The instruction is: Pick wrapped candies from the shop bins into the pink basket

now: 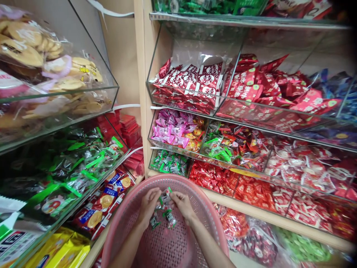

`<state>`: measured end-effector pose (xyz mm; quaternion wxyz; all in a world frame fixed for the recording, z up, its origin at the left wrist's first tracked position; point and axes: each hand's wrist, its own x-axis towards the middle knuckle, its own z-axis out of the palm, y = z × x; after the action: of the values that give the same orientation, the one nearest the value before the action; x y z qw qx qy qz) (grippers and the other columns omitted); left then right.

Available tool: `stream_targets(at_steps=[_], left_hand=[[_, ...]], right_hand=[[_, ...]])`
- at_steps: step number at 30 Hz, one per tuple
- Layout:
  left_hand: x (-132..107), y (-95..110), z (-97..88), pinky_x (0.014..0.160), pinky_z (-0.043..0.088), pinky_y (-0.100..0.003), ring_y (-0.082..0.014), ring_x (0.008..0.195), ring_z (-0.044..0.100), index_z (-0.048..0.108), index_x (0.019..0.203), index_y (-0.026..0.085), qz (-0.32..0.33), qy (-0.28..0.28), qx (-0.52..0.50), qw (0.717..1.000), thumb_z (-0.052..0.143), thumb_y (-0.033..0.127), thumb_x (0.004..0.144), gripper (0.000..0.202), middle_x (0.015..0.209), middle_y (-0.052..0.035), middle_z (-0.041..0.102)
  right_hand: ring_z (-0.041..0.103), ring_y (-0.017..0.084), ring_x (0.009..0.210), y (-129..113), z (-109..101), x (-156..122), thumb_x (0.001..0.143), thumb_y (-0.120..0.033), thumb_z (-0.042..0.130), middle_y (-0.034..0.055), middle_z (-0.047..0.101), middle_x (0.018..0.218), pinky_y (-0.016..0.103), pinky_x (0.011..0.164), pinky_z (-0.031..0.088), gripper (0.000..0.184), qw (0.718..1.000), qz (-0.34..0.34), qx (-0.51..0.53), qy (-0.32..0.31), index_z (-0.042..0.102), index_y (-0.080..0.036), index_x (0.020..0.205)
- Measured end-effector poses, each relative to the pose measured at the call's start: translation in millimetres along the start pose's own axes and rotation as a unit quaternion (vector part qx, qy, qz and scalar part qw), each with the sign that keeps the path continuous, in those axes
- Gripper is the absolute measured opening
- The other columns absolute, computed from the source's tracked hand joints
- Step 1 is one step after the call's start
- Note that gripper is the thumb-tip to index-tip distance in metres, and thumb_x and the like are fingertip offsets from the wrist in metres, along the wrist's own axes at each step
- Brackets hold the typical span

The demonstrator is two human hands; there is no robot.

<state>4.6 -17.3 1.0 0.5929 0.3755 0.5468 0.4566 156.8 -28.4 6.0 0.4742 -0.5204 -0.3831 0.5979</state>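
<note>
Both my hands are inside a pink plastic basket [212, 219] at the bottom centre. My left hand [148, 205] and my right hand [182, 205] are closed together on a bunch of small green-and-clear wrapped candies [165, 203]. A few of the candies hang below my fingers, over the basket's perforated floor. Just beyond the basket's far rim sits a clear bin [169, 162] of the same green-wrapped candies on the lowest glass shelf.
Glass bins on wooden shelving ahead hold red packets [195, 83], pink candies [170, 130], mixed sweets [234, 143] and red-and-white candies [301, 167]. To the left, slanted glass bins hold biscuits [41, 63], green-wrapped snacks [80, 160] and blue-red biscuit packs [103, 203].
</note>
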Motion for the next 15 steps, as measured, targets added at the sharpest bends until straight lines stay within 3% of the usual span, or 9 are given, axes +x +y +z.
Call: stream_targets(at_steps=[3,6,11,15], left_hand=[[7.1,-3.8,-5.8,0.072,0.052,-0.032,-0.0229,0.089,0.065,0.061,0.092,0.016,0.018,0.058,0.012,0.998,0.061,0.048,0.069,0.04,0.099,-0.0107,0.068],[10.2,-8.7,-10.2,0.066,0.052,-0.033,-0.0222,0.079,0.066,0.062,0.087,0.015,0.022,0.079,0.049,0.995,0.059,0.051,0.068,0.04,0.092,-0.0113,0.069],[13.0,-13.0,-14.4,0.066,0.052,-0.033,-0.0232,0.083,0.065,0.062,0.089,0.015,0.039,0.09,0.062,0.993,0.057,0.051,0.068,0.043,0.096,-0.0136,0.068],[16.2,-12.4,-17.3,0.068,0.052,-0.033,-0.0232,0.085,0.065,0.061,0.09,0.015,0.032,0.094,0.059,0.993,0.056,0.049,0.068,0.041,0.097,-0.0127,0.068]], right_hand=[[0.056,0.013,0.054,3.1,-1.2,1.2,0.058,-0.055,0.072,0.0014,0.064,0.059,0.026,0.058,0.044,0.042,1.0,0.011,0.019,0.005,0.069,-0.016,0.073],[0.058,0.014,0.057,8.3,-1.7,2.7,0.06,-0.05,0.071,0.0019,0.066,0.063,0.027,0.061,0.046,0.037,1.0,0.003,0.02,0.003,0.069,-0.017,0.076],[0.056,0.013,0.055,28.0,-3.3,7.6,0.062,-0.027,0.061,0.0001,0.064,0.059,0.025,0.058,0.045,0.016,0.991,-0.069,-0.114,-0.03,0.071,-0.018,0.072],[0.06,0.015,0.07,43.3,-4.5,8.8,0.058,-0.015,0.047,0.0009,0.069,0.074,0.025,0.068,0.047,0.025,0.969,-0.134,-0.188,-0.089,0.07,-0.02,0.064]])
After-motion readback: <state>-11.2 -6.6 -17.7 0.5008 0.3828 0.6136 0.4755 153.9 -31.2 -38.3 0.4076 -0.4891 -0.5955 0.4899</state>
